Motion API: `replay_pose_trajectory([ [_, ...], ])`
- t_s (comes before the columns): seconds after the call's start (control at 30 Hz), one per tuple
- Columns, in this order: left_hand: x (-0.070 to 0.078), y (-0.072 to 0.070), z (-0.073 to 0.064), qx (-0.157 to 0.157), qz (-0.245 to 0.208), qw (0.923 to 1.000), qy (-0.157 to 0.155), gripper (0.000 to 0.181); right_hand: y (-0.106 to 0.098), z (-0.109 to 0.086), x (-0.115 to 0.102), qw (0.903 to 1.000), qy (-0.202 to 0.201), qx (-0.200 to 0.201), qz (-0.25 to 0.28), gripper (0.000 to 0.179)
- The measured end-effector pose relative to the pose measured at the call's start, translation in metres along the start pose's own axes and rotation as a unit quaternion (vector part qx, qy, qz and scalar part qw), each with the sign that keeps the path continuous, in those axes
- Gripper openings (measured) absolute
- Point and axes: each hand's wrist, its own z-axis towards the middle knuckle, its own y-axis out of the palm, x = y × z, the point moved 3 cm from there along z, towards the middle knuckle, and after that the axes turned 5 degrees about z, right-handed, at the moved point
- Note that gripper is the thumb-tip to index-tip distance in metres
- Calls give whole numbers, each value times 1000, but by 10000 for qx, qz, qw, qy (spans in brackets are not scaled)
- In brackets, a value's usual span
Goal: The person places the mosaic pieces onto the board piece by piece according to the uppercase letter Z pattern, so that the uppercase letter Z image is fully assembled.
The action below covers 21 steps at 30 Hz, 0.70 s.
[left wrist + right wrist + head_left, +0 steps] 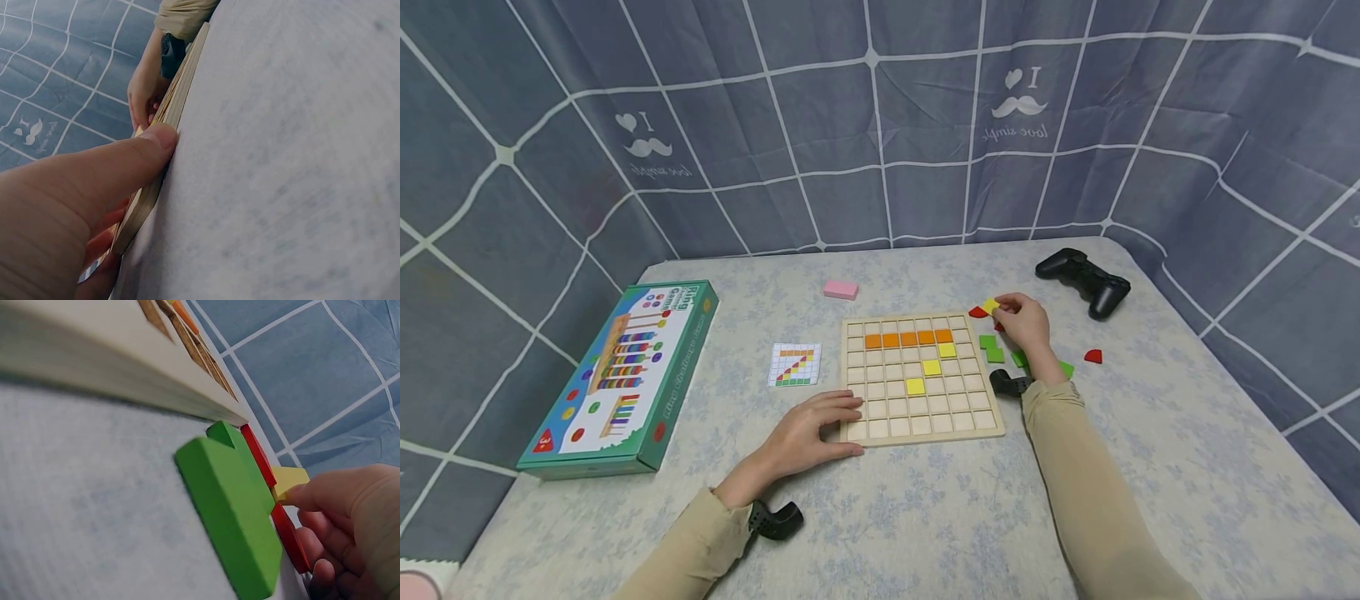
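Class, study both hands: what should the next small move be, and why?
Probably, the right hand should carry its pinched yellow tile onto the board, to the bare cell down-left of the lowest of three yellow squares: they step that way, and the card shows a similar slant. The left hand holds the board's near-left corner.

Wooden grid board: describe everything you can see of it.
The grid board is pale, looks like wood, and has a narrow rim around rows of squarish cells. It lies flat on the patterned tabletop. Near its far edge, five orange tiles sit side by side in a row; below the row's right end, three yellow tiles step diagonally toward the near left. Its other visible cells are bare. The left hand grips its near left corner.
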Motion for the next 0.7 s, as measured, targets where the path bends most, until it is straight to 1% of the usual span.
replay_pose_trajectory([
  [0.1, 0, 0, 0, -3, -1, 10000, -59, 50, -1, -1, -1, 10000, 36, -31, 55, 31],
  [0.2, -1, 1, 0, 41, 5, 10000, -75, 52, -3, -3, -4, 9999, -15, -102, 110, 30],
  [0.33, -1, 2, -1, 111, 63, 9999, -61, 54, -6, -6, -15, 9995, -174, -227, 104, 31],
  [0.4, -1, 2, -1, 108, 83, 9999, -73, 55, -8, -8, -23, 9986, -286, -424, 136, 32],
  [0.47, -2, 1, -1, 90, 94, 9998, -126, 56, -8, -10, -32, 9957, -430, -798, 200, 33],
  [0.53, -2, 1, -1, 64, 106, 9998, -159, 57, -8, -13, -41, 9896, -545, -1298, 311, 34],
  [0.63, -2, 1, 0, 71, 129, 9997, -179, 59, -7, -20, -55, 9731, -710, -2139, 486, 33],
  [0.7, -1, 2, 0, 82, 149, 9997, -150, 60, -6, -26, -63, 9613, -756, -2587, 578, 32],
])
